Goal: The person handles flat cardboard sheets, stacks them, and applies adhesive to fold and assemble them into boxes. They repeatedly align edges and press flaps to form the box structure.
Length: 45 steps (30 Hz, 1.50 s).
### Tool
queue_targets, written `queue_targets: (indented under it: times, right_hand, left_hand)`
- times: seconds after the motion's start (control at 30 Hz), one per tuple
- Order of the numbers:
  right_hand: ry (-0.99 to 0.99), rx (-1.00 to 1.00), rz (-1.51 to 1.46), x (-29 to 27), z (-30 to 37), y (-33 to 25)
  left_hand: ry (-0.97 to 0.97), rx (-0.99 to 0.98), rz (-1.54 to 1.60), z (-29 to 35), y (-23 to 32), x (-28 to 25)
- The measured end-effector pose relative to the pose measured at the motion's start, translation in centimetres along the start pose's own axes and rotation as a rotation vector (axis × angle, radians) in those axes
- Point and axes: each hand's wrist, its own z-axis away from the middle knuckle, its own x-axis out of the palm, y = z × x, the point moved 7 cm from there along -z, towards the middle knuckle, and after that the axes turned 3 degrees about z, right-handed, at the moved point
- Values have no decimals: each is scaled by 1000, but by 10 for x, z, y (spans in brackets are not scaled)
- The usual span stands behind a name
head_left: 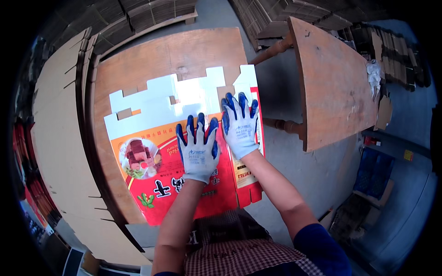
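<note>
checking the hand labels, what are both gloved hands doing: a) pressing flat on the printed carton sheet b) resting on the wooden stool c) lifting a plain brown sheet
a: the left hand and right hand lie palm down, fingers spread, on the red carton sheet.

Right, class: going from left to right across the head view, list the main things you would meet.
Stack of plain cardboard sheets → printed red carton blank lying flat on the wooden board → left hand → right hand, both gloved and pressed flat on the carton → wooden table → blue crate.
</note>
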Motion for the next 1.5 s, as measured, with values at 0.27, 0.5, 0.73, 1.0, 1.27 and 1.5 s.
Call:
queue_targets:
  times: [0.27, 0.5, 0.73, 1.0, 1.27, 1.5]
  right_hand:
    - [121, 157, -24, -4, 24, 0]
    - [12, 215, -112, -18, 118, -17]
    - [-142, 219, -291, -19, 214, -9]
    - [-106, 776, -831, -1, 158, 69]
    - [-68, 883, -1228, -5, 160, 93]
    - [-135, 635, -1868, -86, 133, 58]
  left_hand:
    - [7, -12, -4, 0, 3, 3]
    - [-8, -28, -37, 2, 2, -2]
    - [302, -75, 217, 33, -28, -38]
    - [373, -925, 125, 161, -177, -46]
    - [268, -997, 275, 147, -158, -70]
    - [662, -685, 1059, 145, -284, -47]
